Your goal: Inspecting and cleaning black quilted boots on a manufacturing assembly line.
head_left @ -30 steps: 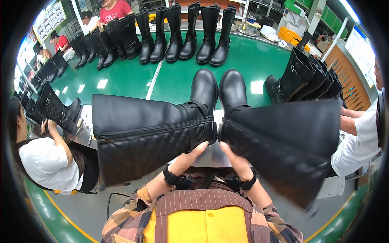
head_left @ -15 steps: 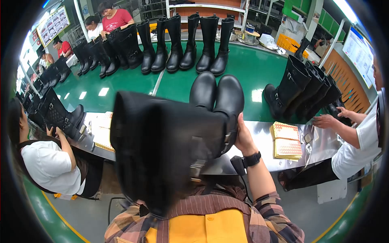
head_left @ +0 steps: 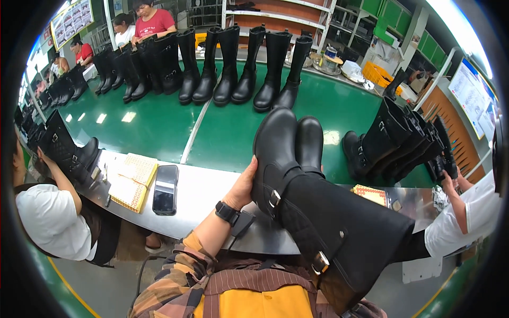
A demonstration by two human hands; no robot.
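A pair of tall black boots (head_left: 313, 212) with metal buckles hangs in front of me, above the near edge of the work table. Their rounded toes point away from me, and the shafts slant toward the lower right. My left hand (head_left: 243, 184) is closed on the left side of the nearer boot's foot, thumb near the toe. Behind it, the second boot (head_left: 309, 142) shows mainly its toe. The boots hide my right hand and forearm.
A black phone (head_left: 165, 191) and yellow-edged sticker sheets (head_left: 132, 182) lie on the metal ledge (head_left: 199, 199). More sheets (head_left: 371, 194) lie to the right. Boots stand along the green table (head_left: 154, 119). Co-workers at both sides handle boots (head_left: 66, 151).
The boots have swung from shafts at lower left to shafts at lower right. My left hand has come into sight on the foot, while my right hand has become hidden. The phone now shows.
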